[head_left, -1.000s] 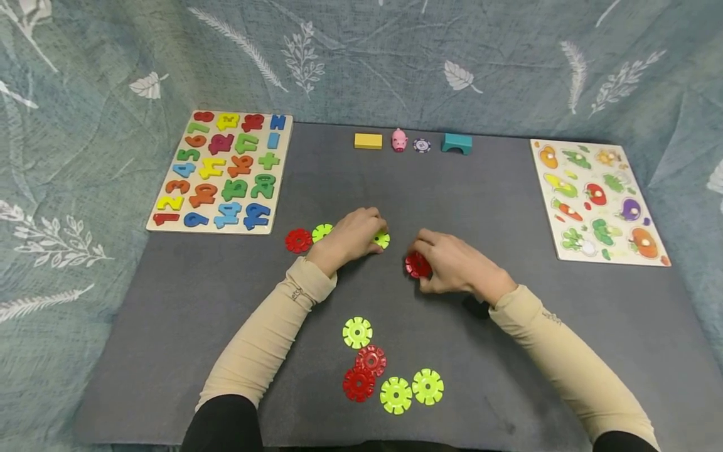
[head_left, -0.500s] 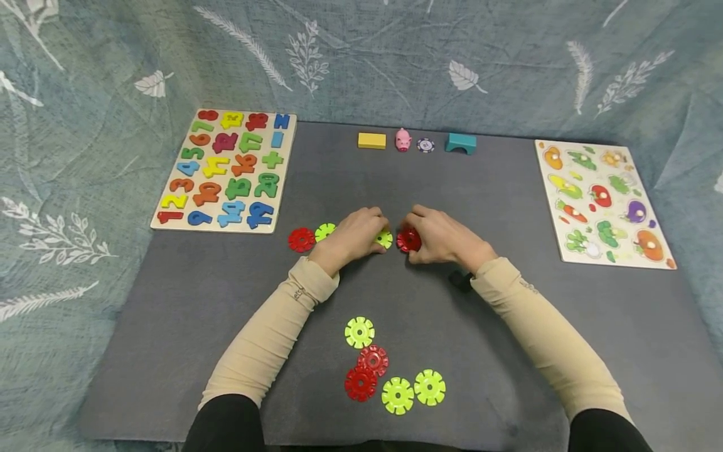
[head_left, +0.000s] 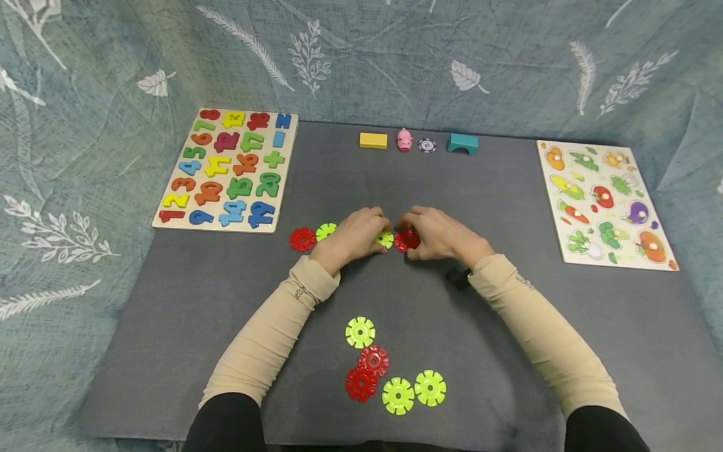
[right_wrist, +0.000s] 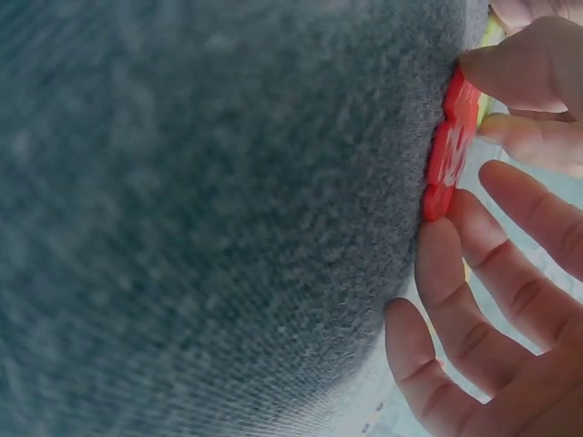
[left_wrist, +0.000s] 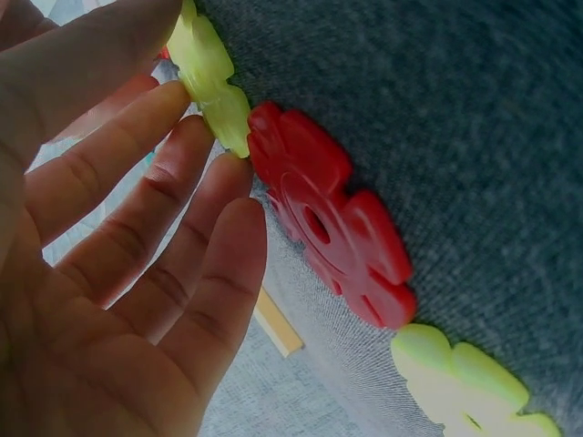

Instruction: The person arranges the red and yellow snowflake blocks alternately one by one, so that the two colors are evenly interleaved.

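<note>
Notched plastic discs lie in a row on the grey table. My left hand (head_left: 357,233) pinches a yellow-green disc (head_left: 386,239) between thumb and fingers. Next to that disc, a red disc (left_wrist: 319,218) shows in the left wrist view; the left hand hides it from the head view. Another yellow-green disc (head_left: 325,231) and a red disc (head_left: 302,239) continue the row leftward. My right hand (head_left: 443,235) grips a red disc (head_left: 407,240) at the row's right end. It lies close beside the pinched yellow-green one; whether they touch cannot be told.
Nearer the body lie more discs, yellow-green (head_left: 360,332) and red (head_left: 361,383). A number board (head_left: 224,169) stands far left, a vegetable board (head_left: 607,204) right. Along the back are a yellow block (head_left: 373,140), pink pig (head_left: 404,140), poker chip (head_left: 427,145) and teal arch (head_left: 462,144).
My right hand has moved left and slightly away from the body with its red disc, up beside the yellow-green disc. The left hand stays in place on its disc.
</note>
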The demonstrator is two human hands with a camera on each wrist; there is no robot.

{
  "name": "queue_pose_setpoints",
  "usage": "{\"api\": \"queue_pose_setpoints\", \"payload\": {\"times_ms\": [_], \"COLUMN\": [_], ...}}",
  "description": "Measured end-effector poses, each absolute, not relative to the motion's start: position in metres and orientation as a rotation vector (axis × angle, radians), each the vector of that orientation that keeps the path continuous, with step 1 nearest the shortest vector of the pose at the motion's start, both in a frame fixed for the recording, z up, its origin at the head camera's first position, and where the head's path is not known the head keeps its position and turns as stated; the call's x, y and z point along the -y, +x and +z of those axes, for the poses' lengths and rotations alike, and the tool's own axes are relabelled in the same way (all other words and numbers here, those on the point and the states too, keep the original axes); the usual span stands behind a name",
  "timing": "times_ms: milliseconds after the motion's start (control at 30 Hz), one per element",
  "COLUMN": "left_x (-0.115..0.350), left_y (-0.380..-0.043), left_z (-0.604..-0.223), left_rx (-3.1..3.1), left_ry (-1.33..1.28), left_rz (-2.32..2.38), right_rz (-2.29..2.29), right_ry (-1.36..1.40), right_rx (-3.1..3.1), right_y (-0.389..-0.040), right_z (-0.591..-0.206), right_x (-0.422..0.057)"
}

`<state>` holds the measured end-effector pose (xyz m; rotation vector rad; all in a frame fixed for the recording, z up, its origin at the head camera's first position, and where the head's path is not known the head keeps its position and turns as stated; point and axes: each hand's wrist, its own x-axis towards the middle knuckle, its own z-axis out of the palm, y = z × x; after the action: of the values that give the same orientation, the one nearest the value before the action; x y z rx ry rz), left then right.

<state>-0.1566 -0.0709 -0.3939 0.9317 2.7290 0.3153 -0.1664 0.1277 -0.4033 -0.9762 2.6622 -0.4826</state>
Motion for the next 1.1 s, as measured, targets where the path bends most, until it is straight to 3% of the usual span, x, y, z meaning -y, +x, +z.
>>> {"api": "queue_pose_setpoints", "payload": {"times_ms": [567, 1100], "left_x": [0.063, 0.054], "left_y": [-0.158, -0.155], "left_z": [-0.389, -0.382], "left_rx": [-2.667, -2.692], "left_ry": [0.816, 0.881], "left_rz": [0.243, 0.16], "right_rz": [-0.545, -0.583], "right_ry": [-0.926, -0.897], "right_rx": [-2.683, -2.759], "right_y": [-0.159, -0.136], "right_z": [-0.401, -0.398], "right_x": [-0.138, -0.161]}}
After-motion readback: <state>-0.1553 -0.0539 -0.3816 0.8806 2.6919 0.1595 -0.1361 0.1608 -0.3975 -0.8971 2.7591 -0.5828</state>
